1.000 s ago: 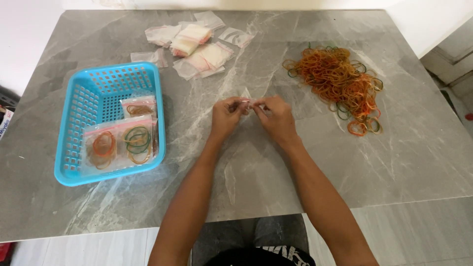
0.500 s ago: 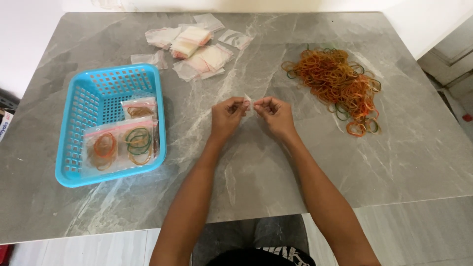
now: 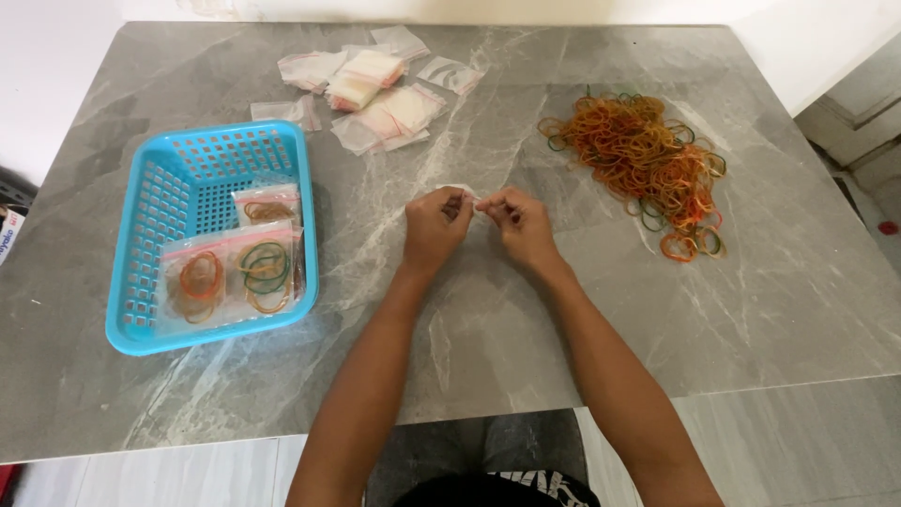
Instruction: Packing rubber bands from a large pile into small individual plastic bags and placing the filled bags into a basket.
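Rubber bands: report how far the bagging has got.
Done: three filled bags lie in the blue basket. In hand: left hand and right hand pinch a small clear bag between them. Left: a big pile of loose bands and a stack of empty bags.

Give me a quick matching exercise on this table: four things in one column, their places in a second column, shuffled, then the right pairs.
Things:
1. Blue basket
2. Loose rubber bands
3. Empty clear bags
4. Filled bags

Places:
A. Heaped on the table, to the right of the hands
B. At the far edge of the table, in a pile
C. Inside the basket
D. On the table, to the left of the hands

Pairs: 1-D, 2-A, 3-B, 4-C
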